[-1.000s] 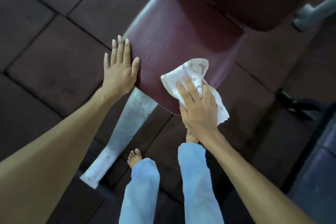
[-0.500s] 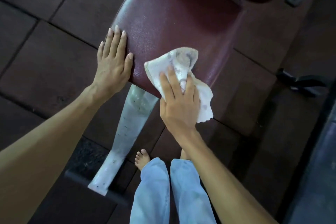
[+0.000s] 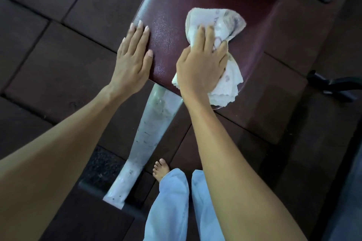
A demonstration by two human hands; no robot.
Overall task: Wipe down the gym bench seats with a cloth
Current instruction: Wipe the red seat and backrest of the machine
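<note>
Head view, looking down. A dark red padded seat (image 3: pixel 170 45) fills the upper middle of the frame, its rounded front edge pointing toward the lower centre.

The left hand (image 3: pixel 133 62) lies flat on the seat's left edge, fingers straight and close together, thumb alongside, holding nothing.

The right hand (image 3: pixel 201 68) sits just right of it, at the centre of the frame, pressing down on a white cloth (image 3: pixel 221 19). Its fingers are bent over the cloth and bunch it under the palm, so the hand grips the cloth against the seat. The cloth is crumpled and faintly stained. One part fans out above the fingers on the middle of the seat, and another part spills below the palm over the seat's front edge.

A pale, scuffed metal post (image 3: pixel 150 129) slants from under the seat toward the lower left.

Beside the post's foot, at lower centre, are a bare foot (image 3: pixel 160 170) and light blue trousers (image 3: pixel 170 207).

Dark square floor tiles (image 3: pixel 58 64) surround everything.
</note>
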